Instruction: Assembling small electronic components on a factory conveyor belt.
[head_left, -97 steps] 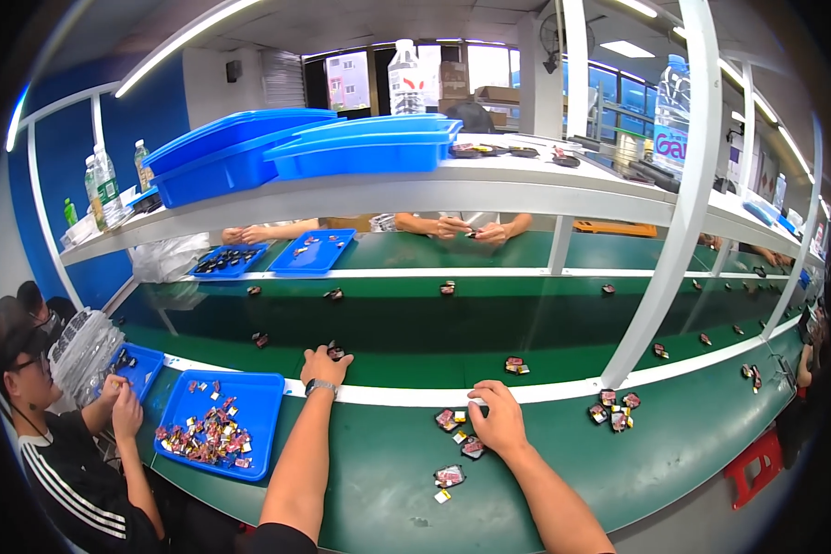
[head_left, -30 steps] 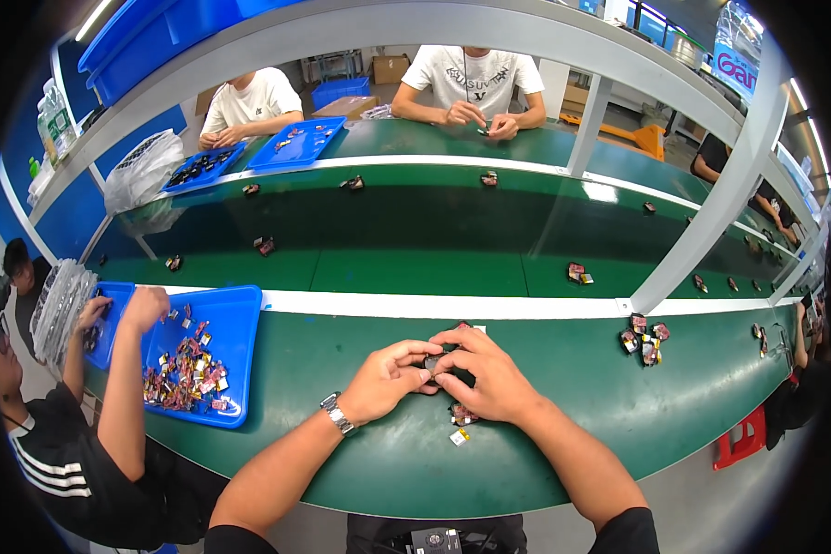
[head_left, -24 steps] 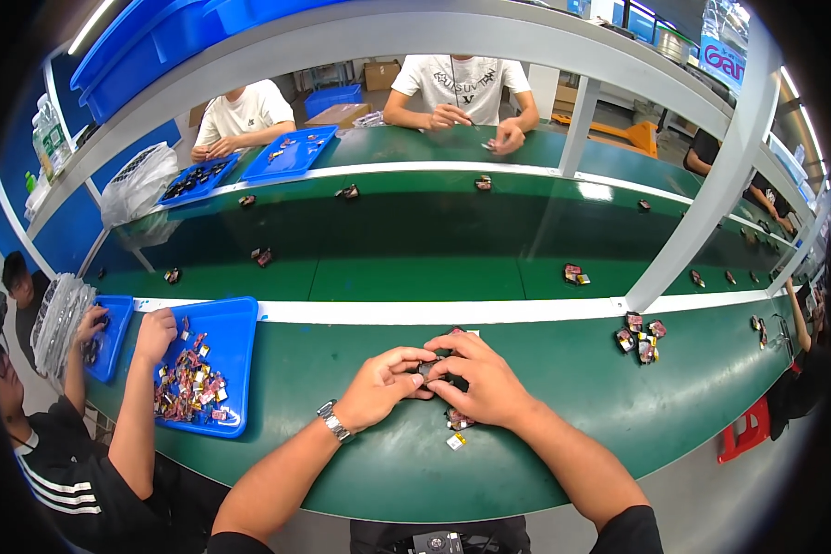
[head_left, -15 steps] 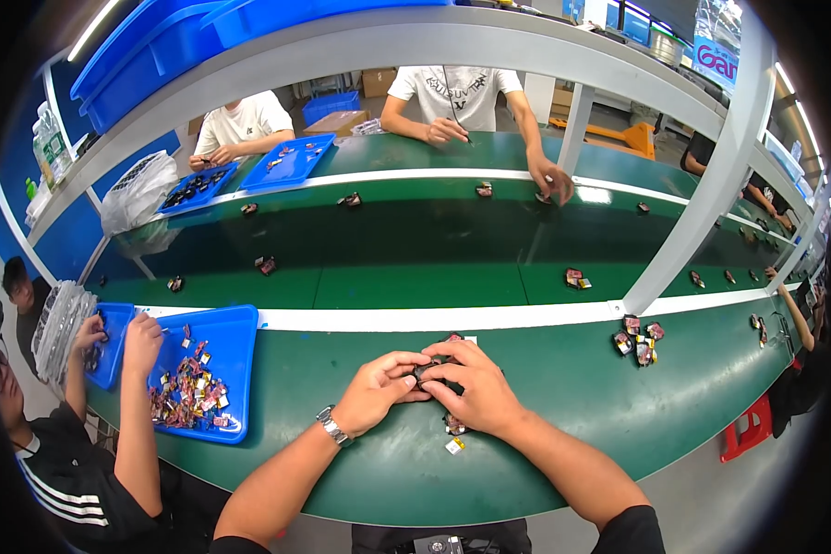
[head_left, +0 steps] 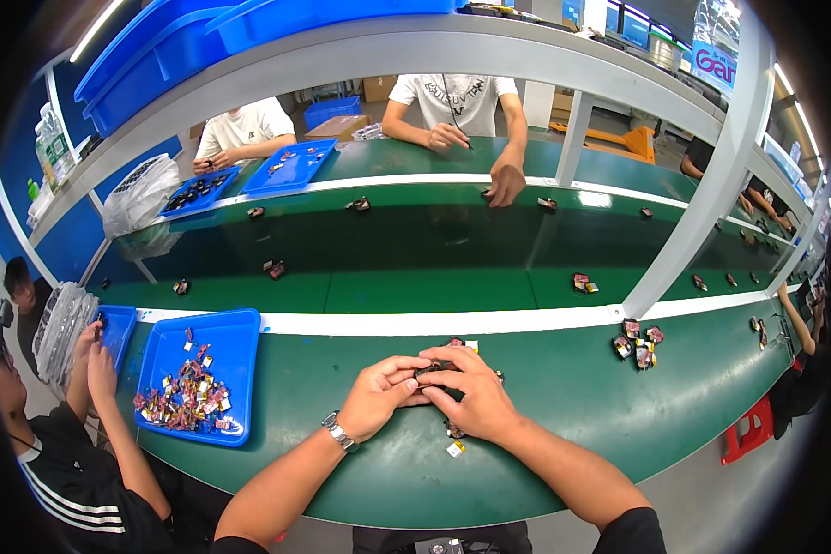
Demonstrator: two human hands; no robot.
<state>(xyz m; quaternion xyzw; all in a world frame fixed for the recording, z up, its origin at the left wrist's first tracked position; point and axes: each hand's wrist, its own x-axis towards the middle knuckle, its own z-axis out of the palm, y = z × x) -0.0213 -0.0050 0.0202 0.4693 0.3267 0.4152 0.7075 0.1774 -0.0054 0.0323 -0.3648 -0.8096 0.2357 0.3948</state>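
Where left hand meets right hand: black part.
Both clamp fingers on it, toward surface's far edge; long axis hidden.

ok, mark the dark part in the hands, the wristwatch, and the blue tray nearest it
Dark part [head_left: 427, 369]: head view, exposed middle.
Wristwatch [head_left: 339, 431]: head view, metal band.
Blue tray [head_left: 237, 349]: head view, bare inner base.
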